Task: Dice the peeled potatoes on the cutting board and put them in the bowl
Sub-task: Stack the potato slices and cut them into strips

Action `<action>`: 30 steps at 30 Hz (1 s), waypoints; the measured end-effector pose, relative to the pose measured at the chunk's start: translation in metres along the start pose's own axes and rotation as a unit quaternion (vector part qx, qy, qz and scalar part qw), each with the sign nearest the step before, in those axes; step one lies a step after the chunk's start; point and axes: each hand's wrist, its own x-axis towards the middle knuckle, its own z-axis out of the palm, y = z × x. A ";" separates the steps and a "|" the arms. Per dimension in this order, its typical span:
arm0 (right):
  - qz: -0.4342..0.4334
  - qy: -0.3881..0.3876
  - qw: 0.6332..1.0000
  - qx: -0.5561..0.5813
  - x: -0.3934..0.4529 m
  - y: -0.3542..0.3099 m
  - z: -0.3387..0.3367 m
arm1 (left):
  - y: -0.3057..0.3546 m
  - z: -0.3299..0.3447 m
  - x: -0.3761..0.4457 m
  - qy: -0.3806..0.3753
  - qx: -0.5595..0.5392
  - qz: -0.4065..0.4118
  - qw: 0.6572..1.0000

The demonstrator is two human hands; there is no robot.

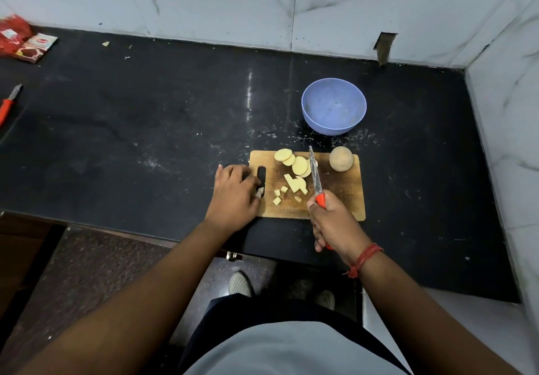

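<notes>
A wooden cutting board [341, 199] lies near the counter's front edge. On it are round potato slices [294, 162], a few cut strips and small dice [287, 191], and a whole peeled potato [340, 159] at the far right corner. My right hand [335, 223] grips a red-handled knife [315, 179], blade pointing away just right of the slices. My left hand [234, 197] rests on the board's left end by the handle slot, fingertips touching a small potato piece [260, 191]. The blue bowl [334, 106] stands behind the board and holds nothing.
The black counter [145, 130] stretches left. A red-handled peeler [8, 103] and red packets [23, 41] sit at the far left. Marble-tiled walls close the back and the right side. My shoes show on the floor below the counter edge.
</notes>
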 end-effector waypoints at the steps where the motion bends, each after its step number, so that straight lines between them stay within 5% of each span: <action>1: -0.001 -0.001 1.000 0.001 0.000 0.000 0.000 | 0.001 -0.003 0.003 -0.012 0.009 0.001 1.000; 12: -0.014 -0.005 1.000 0.003 0.004 -0.005 0.003 | 0.027 -0.023 0.038 -0.138 0.199 0.025 0.970; 21: -0.018 0.002 1.000 0.004 0.009 -0.003 -0.001 | 0.016 -0.024 0.034 -0.096 0.070 -0.033 0.992; 30: -0.024 0.007 1.000 -0.002 0.015 0.000 -0.004 | 0.036 -0.012 0.024 -0.061 -0.002 0.005 0.998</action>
